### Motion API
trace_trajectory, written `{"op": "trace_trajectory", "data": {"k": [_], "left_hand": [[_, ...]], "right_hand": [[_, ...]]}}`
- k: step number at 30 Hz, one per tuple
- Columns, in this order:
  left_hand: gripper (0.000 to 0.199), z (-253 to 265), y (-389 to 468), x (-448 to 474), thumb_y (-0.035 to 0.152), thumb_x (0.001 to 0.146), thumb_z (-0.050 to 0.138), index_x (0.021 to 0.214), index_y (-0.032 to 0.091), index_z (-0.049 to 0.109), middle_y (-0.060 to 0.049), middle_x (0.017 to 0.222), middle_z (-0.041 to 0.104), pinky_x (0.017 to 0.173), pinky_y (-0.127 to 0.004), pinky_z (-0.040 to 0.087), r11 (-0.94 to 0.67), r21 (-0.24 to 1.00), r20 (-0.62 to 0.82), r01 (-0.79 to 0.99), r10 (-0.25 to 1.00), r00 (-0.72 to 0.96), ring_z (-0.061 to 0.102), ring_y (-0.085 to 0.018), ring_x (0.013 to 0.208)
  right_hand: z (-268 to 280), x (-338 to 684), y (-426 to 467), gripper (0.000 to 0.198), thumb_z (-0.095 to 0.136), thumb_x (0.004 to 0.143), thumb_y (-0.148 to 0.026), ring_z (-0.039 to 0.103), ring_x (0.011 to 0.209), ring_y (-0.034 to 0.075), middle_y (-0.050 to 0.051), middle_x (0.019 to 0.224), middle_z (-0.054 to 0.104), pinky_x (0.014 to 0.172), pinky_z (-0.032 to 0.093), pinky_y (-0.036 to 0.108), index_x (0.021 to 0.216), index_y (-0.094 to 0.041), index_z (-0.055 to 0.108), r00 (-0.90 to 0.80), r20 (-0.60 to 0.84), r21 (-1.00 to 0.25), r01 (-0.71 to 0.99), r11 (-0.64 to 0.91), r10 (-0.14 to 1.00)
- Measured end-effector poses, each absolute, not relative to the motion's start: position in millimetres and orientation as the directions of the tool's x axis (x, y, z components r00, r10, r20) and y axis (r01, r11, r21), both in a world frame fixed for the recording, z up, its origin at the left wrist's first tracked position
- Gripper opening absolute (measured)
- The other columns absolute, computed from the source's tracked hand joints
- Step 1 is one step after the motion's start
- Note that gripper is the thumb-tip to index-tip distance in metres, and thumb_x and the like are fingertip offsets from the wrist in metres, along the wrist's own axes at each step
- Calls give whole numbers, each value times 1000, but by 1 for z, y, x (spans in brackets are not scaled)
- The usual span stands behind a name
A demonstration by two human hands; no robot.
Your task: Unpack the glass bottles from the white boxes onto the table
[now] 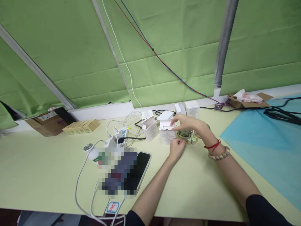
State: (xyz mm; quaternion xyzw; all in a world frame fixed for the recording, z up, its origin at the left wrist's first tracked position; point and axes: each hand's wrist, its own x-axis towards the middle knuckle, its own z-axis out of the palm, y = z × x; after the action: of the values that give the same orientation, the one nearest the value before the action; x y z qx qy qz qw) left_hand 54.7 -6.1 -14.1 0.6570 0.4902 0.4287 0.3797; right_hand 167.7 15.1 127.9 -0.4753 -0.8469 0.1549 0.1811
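A small white box (167,137) with printed sides stands open on the table, and a bit of something gold shows in its mouth. My right hand (187,121) reaches over from the right, with thumb and fingertips closed at the box's upper right edge. Lower down, my left hand (176,150) rests beside the box, its fingertips pinched by a cluster of shiny metal pieces (193,139) that look like small padlocks. Whatever those fingertips hold is too small to make out. A dark, gold-edged coil (184,134) lies behind them, partly covered by my right hand.
Another open white box (150,128) stands to the left, and more white boxes (192,108) are behind. A phone (143,169), a power strip (111,142) with trailing cables and a white bottle (92,153) occupy the left. Blue sheeting (263,138) covers the right side.
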Motion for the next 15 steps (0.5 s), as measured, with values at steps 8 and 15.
{"op": "trace_trajectory", "data": {"k": [8, 15], "left_hand": [[33, -15, -4, 55, 30, 68, 45, 45, 20, 24, 5, 46, 22, 54, -26, 17, -245, 914, 202, 323, 966, 159, 24, -8, 52], [33, -15, -6, 55, 31, 68, 45, 46, 20, 23, 5, 46, 22, 54, -26, 17, -248, 912, 204, 327, 965, 162, 23, -8, 51]], "right_hand": [[119, 162, 22, 22, 68, 71, -30, 60, 76, 16, 6, 87, 68, 64, 43, 25, 87, -16, 70, -501, 200, -468, 706, 531, 842], [120, 163, 23, 22, 68, 69, -35, 58, 69, 14, 3, 78, 67, 59, 40, 23, 81, -17, 69, -490, 187, -500, 699, 512, 852]]}}
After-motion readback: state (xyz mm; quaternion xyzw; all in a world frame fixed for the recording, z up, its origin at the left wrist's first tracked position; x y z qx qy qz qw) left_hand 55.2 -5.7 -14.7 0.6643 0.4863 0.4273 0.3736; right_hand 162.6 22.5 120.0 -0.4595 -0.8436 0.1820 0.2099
